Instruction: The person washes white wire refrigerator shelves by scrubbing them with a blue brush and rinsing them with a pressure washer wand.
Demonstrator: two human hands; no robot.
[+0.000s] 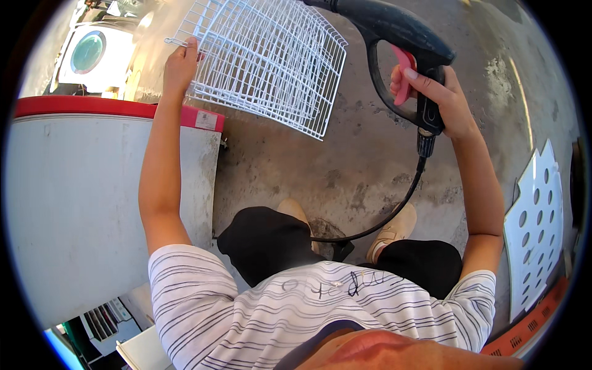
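My left hand [180, 66] grips the left edge of a white wire basket [265, 61], which is tilted up off the ground ahead of me. In my right hand [453, 98] is a black pressure washer gun [394, 28] with a red trigger [404, 71]. My fingers wrap round its handle and lie at the trigger. The gun's barrel points left, past the basket's far side, and its tip is out of view. A black hose [394, 213] runs from the handle's base down between my feet. Whether water flows cannot be seen.
At my left stands a large white cabinet [92, 197] with a red edge [86, 106]. A white front-loading washing machine [95, 58] is farther off at the left. A white panel with round holes [533, 234] leans at the right, near an orange strip [530, 324]. The concrete floor [493, 123] looks wet.
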